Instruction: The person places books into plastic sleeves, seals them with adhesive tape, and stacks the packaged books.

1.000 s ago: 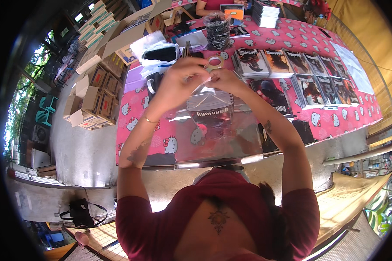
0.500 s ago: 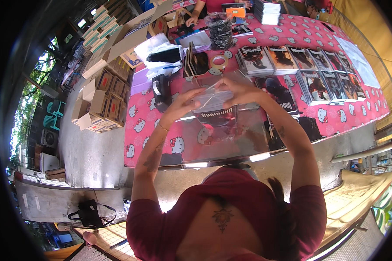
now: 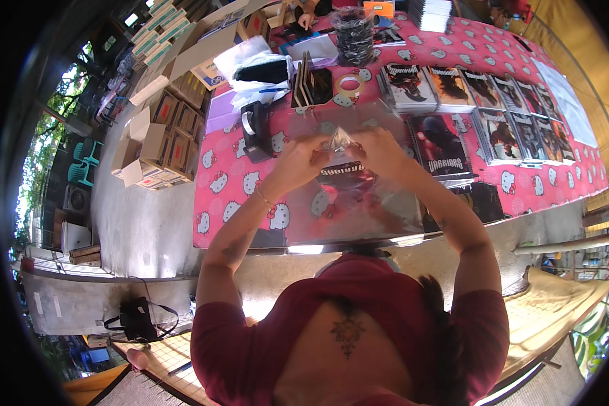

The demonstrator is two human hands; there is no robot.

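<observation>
Both hands are up over the table: the left hand (image 3: 303,161) and right hand (image 3: 379,150) each pinch the top edge of a clear plastic sleeve (image 3: 352,203), fingers closed narrow, apparently to hold its mouth taut. The sleeve hangs between them above the pink tablecloth (image 3: 230,189), a dark printed cover showing through it. Just left sits a black tape dispenser (image 3: 256,130); rows of comic books (image 3: 467,88) spread right.

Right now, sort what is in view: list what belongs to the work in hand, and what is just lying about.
In hand:
left hand
right hand
clear plastic sleeve, pinched at its top by both hands
dark booklet seen through it

Lying about:
black tape dispenser
tape roll
row of booklets
cardboard boxes
pink patterned tablecloth
</observation>
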